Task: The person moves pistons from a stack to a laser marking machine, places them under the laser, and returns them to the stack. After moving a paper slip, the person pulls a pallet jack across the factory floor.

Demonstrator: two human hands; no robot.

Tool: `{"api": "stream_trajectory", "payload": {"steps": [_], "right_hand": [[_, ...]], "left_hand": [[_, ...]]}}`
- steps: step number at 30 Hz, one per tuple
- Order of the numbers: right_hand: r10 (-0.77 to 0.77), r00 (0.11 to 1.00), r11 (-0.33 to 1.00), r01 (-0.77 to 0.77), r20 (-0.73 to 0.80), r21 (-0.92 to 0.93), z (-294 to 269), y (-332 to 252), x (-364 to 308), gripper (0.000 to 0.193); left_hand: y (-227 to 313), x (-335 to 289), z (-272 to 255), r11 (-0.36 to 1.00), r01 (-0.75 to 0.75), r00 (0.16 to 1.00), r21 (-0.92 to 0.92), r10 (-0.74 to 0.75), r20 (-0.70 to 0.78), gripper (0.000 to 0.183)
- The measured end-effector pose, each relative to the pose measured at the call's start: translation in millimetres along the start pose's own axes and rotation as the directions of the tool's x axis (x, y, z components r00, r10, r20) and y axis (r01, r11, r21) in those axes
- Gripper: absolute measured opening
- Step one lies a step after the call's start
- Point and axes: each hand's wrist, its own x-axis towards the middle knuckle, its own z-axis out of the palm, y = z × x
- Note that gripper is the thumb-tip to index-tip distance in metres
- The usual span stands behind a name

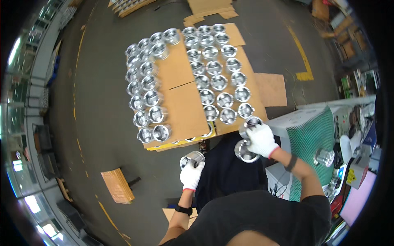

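Note:
My left hand (191, 176), in a white knitted glove, is closed around a shiny metal piston (192, 159) held in front of the stack's near edge. My gloved right hand (262, 140) grips two more pistons at once. One is the far piston (248, 125), close to the near right corner of the cardboard; the other is the near piston (245, 152), over my dark clothing. Some of the right fingers are hidden between them. Ahead, rows of pistons (218, 82) stand on the right of a cardboard sheet (180, 106), with further pistons (148, 82) along its left side.
A bare cardboard strip runs between the two groups. At right stands a bench with a green mesh mat (314, 139), bearing a single piston (324, 157) beside a machine. Flattened cardboard (271, 89) lies on the floor past the stack, and a cardboard bundle (117, 185) at left.

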Motion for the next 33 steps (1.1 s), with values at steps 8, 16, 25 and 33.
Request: {"api": "stream_trajectory", "payload": {"steps": [8, 16, 25, 33], "right_hand": [[-0.264, 0.950, 0.950, 0.286, 0.164, -0.126, 72, -92, 278, 0.036], [-0.189, 0.982, 0.935, 0.181, 0.003, -0.304, 97, -126, 446, 0.032], [-0.289, 0.930, 0.924, 0.209, -0.225, -0.321, 90, -106, 501, 0.048], [-0.295, 0.952, 0.955, 0.296, -0.081, 0.001, 57, -82, 331, 0.051]], "left_hand": [[-61, 40, -39, 0.993, -0.086, 0.995, -0.076, 0.082, -0.064, 0.043], [-53, 116, -35, 0.840, -0.540, 0.792, 0.053, 0.528, -0.305, 0.020], [-9, 216, -35, 0.755, -0.606, 0.695, 0.252, 0.656, -0.293, 0.021], [14, 316, -25, 0.724, -0.536, 0.655, 0.434, 0.681, -0.328, 0.017]]}}
